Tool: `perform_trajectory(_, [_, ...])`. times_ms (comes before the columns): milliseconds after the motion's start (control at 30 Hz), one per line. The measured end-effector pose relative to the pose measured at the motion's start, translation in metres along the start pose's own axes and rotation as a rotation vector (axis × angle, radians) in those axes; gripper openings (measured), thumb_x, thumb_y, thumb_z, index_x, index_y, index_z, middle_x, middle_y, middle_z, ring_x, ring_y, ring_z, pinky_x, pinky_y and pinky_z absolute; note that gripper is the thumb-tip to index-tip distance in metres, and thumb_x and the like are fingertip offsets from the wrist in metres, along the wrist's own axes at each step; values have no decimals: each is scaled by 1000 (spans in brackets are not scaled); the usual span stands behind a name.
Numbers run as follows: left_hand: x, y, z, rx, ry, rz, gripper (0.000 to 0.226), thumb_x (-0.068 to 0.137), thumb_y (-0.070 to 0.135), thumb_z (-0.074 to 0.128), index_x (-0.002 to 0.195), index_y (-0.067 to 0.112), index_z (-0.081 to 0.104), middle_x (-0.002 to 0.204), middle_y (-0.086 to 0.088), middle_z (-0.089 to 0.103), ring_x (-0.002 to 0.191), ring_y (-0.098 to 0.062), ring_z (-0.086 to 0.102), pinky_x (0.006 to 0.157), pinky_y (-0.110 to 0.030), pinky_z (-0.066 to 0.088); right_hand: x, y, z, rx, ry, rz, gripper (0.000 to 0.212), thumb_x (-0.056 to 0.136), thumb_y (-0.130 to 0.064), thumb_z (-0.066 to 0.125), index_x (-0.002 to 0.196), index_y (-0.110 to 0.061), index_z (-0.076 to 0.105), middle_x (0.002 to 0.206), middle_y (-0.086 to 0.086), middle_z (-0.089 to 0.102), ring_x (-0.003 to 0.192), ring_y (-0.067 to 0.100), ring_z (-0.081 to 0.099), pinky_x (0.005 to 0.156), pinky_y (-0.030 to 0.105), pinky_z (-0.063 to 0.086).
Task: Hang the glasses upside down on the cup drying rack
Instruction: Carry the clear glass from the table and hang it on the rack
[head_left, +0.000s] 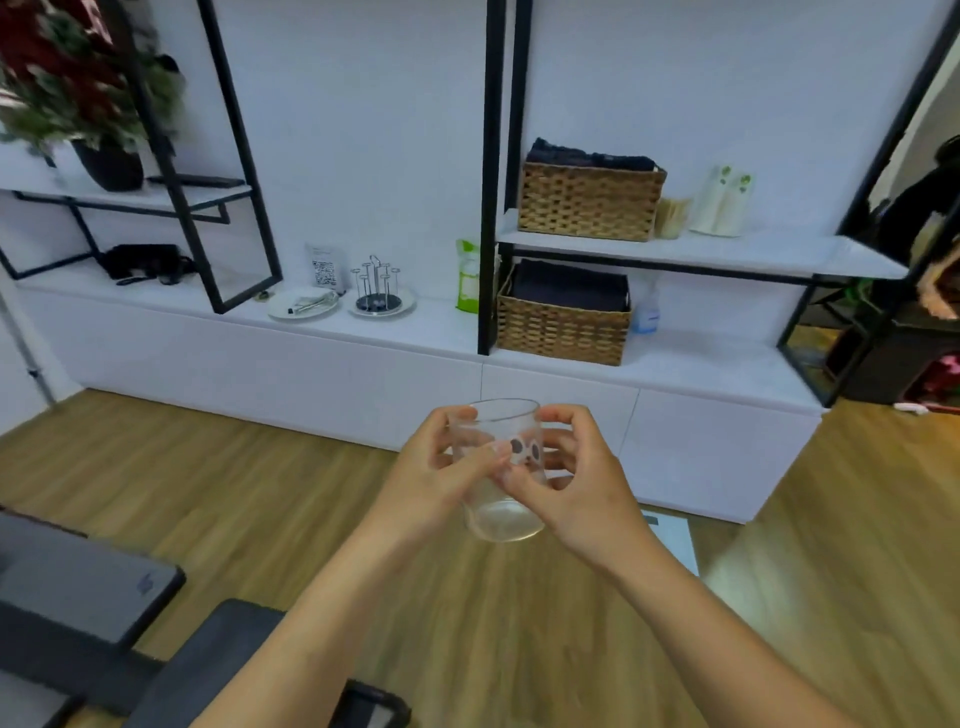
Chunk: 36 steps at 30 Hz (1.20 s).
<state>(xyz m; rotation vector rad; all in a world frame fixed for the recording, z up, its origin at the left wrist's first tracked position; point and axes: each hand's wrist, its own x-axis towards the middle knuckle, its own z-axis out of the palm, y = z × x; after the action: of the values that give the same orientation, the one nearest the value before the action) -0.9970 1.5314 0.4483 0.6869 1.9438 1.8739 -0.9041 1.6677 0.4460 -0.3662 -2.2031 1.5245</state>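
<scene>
A clear glass (501, 512) with small dark dots printed on its side is held upright in front of me, mouth up, above the wooden floor. My left hand (441, 473) grips its left side and my right hand (576, 483) grips its right side, fingers wrapped around the wall. The cup drying rack (376, 288), a dark round base with thin metal pegs, stands far off on a white plate on the low white counter. No glass hangs on it.
A second plate (303, 305) with utensils lies left of the rack. Two wicker baskets (563, 317) sit in a black-framed shelf (491, 176) to the right. A dark table edge and chair (88, 597) are at lower left. A person stands at the far right edge.
</scene>
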Motion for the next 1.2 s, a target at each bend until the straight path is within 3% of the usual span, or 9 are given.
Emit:
perform_trajectory(167, [119, -2, -6, -20, -45, -13, 49, 74, 41, 74, 119, 27, 58, 107, -3, 72, 87, -8, 71, 61, -16, 51, 111, 8, -8, -46, 19, 26, 67, 55, -71, 75, 108, -50, 40, 115, -12, 67, 97, 3, 67, 71, 15, 52])
perform_trajectory(267, [178, -1, -18, -39, -36, -12, 40, 84, 30, 75, 120, 23, 58, 106, -4, 74, 80, -9, 70, 59, -20, 54, 173, 15, -5, -31, 2, -4, 63, 59, -67, 76, 107, -49, 40, 115, -10, 67, 100, 7, 66, 79, 22, 53])
perform_trajectory(433, [249, -14, -49, -41, 62, -46, 56, 65, 45, 75, 114, 21, 59, 103, -2, 75, 83, -13, 72, 64, -28, 57, 262, 38, 23, 8, -93, -11, 60, 60, -67, 74, 107, -51, 41, 115, -7, 68, 101, 10, 67, 83, 30, 56])
perform_trajectory(600, [323, -37, -88, -17, 171, -88, 60, 67, 47, 75, 116, 16, 59, 104, -5, 74, 82, -14, 72, 67, -33, 57, 361, 69, 64, 74, -181, -1, 58, 59, -62, 79, 103, -46, 44, 107, -6, 71, 92, 9, 69, 81, 33, 56])
perform_trajectory(700, [369, -46, -108, -17, 204, -104, 60, 77, 45, 78, 125, 15, 57, 111, -7, 72, 90, -17, 72, 76, -38, 58, 427, 82, 84, 134, -233, 18, 59, 55, -65, 77, 100, -47, 45, 102, -5, 72, 85, 7, 69, 75, 29, 55])
perform_trajectory(800, [416, -45, -125, -10, 241, -138, 73, 69, 47, 79, 132, 20, 55, 124, -5, 68, 105, -21, 70, 93, -48, 55, 495, 85, 99, 205, -279, 54, 67, 51, -65, 77, 103, -37, 47, 100, 2, 74, 88, 18, 71, 80, 45, 58])
perform_trajectory(867, [446, -41, -134, -21, 302, -137, 82, 60, 47, 80, 133, 24, 53, 128, -2, 66, 110, -23, 68, 95, -47, 54, 538, 83, 108, 240, -315, 66, 68, 50, -65, 78, 102, -33, 48, 99, 3, 75, 88, 22, 72, 81, 50, 58])
perform_trajectory(1033, [512, -46, -156, -147, 447, -160, 68, 64, 30, 84, 126, 27, 56, 127, -6, 65, 101, -34, 71, 86, -49, 59, 621, 88, 137, 279, -411, 61, 54, 66, -51, 83, 95, -23, 47, 107, 9, 69, 81, 27, 74, 62, 40, 60])
perform_trajectory(1200, [574, -66, -183, -139, 532, -225, 69, 64, 39, 85, 124, 23, 54, 113, -13, 69, 89, -35, 74, 81, -60, 58, 685, 106, 166, 265, -473, 103, 48, 76, -51, 76, 100, -19, 51, 113, -2, 60, 72, 15, 75, 61, 37, 62])
